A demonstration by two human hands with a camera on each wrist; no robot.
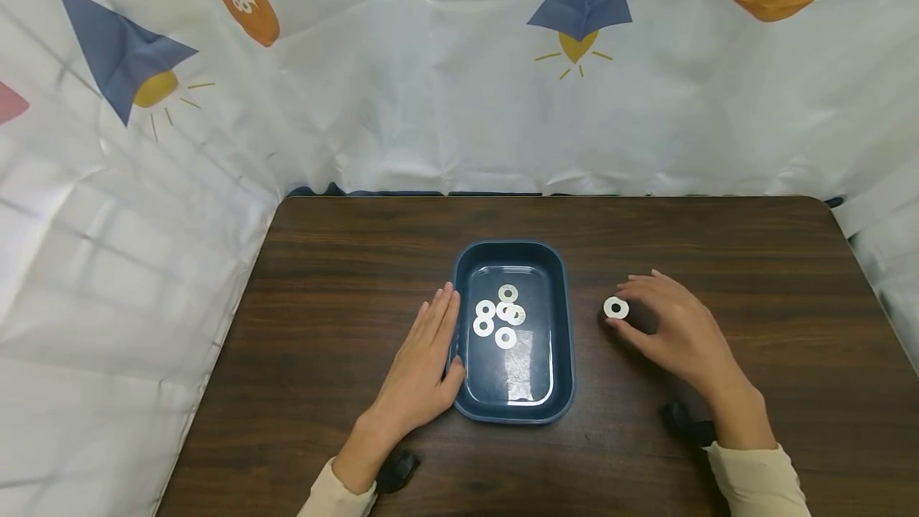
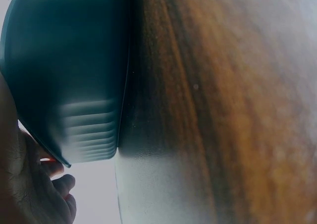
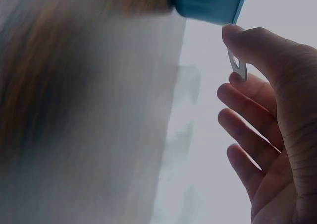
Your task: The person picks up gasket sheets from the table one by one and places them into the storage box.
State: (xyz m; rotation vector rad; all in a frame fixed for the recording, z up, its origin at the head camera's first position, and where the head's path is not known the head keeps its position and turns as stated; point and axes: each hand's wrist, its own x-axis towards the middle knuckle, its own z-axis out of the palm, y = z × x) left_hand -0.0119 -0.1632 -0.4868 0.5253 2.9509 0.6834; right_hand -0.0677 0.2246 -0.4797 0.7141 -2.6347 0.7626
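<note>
A dark blue tray (image 1: 567, 325) stands mid-table with several white washers (image 1: 500, 315) lying in it. My left hand (image 1: 431, 341) lies flat on the table, its straight fingers pressed along the tray's left wall; in the left wrist view the tray (image 2: 64, 70) fills the upper left, with my left hand (image 2: 34, 184) below it. Right of the tray, my right hand (image 1: 632, 311) pinches one white washer (image 1: 615, 308) just above the wood. In the right wrist view this washer (image 3: 238, 65) sits edge-on between thumb and forefinger, with the tray (image 3: 210, 3) beyond.
The dark wooden table (image 1: 345, 278) is walled at the back and left by a white printed cloth (image 1: 431, 102). Its right edge drops off near more cloth (image 1: 883, 262). Black wrist mounts (image 1: 398, 469) sit near both cuffs.
</note>
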